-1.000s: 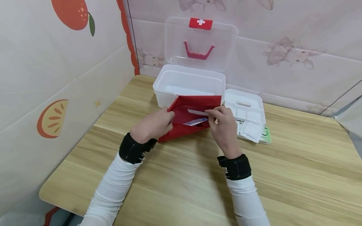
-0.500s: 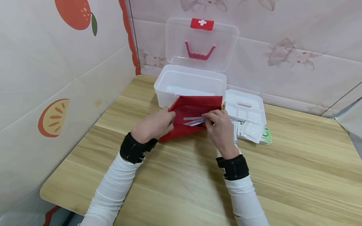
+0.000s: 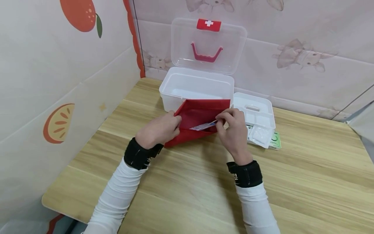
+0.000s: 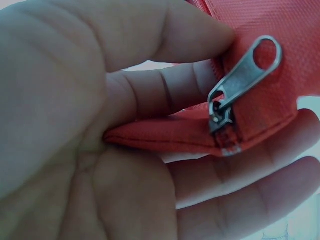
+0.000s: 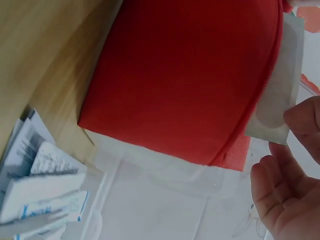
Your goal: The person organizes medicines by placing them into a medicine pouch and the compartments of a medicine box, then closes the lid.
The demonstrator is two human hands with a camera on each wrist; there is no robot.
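Both of your hands work the red pouch [image 3: 195, 125], which lies on the surface [image 3: 292, 182] just in front of the open white box [image 3: 196, 87]. Your left hand [image 3: 159, 130] has its grip closed on the pouch's corner beside the zipper pull [image 4: 243, 82], apparently to keep the mouth open. Your right hand [image 3: 233, 130] pinches a flat paper packet [image 3: 203, 126] at the opening, half inside. More packets [image 3: 261, 136] wait beside the white tray [image 3: 253, 112].
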